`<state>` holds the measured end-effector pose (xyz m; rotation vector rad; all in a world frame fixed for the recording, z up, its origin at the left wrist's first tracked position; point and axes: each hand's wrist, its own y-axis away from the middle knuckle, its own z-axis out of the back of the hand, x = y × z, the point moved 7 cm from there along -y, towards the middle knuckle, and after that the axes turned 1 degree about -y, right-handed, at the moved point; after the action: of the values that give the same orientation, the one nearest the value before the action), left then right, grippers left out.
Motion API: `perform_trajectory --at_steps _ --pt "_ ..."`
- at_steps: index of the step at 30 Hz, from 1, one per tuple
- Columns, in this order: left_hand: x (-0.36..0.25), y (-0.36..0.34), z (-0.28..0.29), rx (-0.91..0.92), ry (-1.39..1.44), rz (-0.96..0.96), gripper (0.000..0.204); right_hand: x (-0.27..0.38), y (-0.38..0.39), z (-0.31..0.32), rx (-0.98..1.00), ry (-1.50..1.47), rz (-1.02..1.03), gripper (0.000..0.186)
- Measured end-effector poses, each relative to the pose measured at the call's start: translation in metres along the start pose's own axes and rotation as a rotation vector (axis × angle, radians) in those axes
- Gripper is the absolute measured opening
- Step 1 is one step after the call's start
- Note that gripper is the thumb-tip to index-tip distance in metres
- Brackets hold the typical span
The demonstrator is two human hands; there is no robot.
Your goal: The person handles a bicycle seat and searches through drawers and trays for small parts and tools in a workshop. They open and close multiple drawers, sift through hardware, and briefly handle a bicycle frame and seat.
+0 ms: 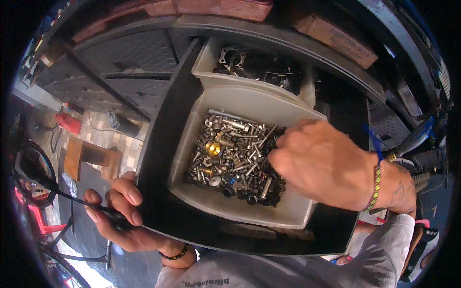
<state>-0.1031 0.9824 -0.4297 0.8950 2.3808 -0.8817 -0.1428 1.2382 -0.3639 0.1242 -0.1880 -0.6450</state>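
The left hand was curled around a thin black cord; the right hand, grip impossible to tell, bent over silver metal bolts in a beige plastic bin.

We see a pale beige screw bin, silver and dark screws and a bright gold cup-shaped piece. The drawer is black; the right wrist's bracelet mixes yellow and black. We notice a grey shirt and a red jug.
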Motion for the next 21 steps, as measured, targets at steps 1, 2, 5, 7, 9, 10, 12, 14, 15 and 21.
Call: perform_trajectory --at_steps 1,2,5,7,9,10,12,14,15,21 --pt "-0.001 -0.001 0.001 0.006 0.002 -0.005 0.039 0.000 -0.003 -0.002 -0.059 -0.050 0.027 0.016" --pt "-0.001 -0.001 0.002 0.013 0.004 -0.009 0.039 -0.001 -0.006 -0.003 -0.118 -0.100 0.052 0.018" --pt "-0.005 0.000 0.006 -0.089 -0.074 -0.045 0.039 -0.008 -0.025 -0.003 -0.106 -0.189 0.074 0.029" --pt "-0.005 0.001 0.007 -0.133 -0.121 -0.060 0.039 -0.018 -0.032 0.003 -0.183 -0.272 0.085 0.027" --pt "-0.006 0.000 0.007 -0.114 -0.137 -0.071 0.040 -0.031 -0.036 0.016 -0.256 -0.313 0.083 0.023" --pt "-0.005 -0.001 0.007 -0.113 -0.136 -0.068 0.040 -0.034 -0.036 0.018 -0.271 -0.315 0.073 0.021" --pt "-0.002 -0.002 0.007 -0.112 -0.132 -0.063 0.040 -0.039 -0.036 0.019 -0.282 -0.298 0.050 0.016" --pt "-0.006 -0.002 0.014 -0.151 -0.203 -0.093 0.039 -0.041 -0.036 0.016 -0.311 -0.304 0.069 0.016" --pt "-0.008 -0.002 0.017 -0.170 -0.239 -0.108 0.038 -0.042 -0.036 0.014 -0.324 -0.309 0.078 0.016" --pt "-0.004 -0.003 0.017 -0.079 -0.179 -0.102 0.036 -0.047 -0.031 0.013 -0.467 -0.401 0.143 0.019"
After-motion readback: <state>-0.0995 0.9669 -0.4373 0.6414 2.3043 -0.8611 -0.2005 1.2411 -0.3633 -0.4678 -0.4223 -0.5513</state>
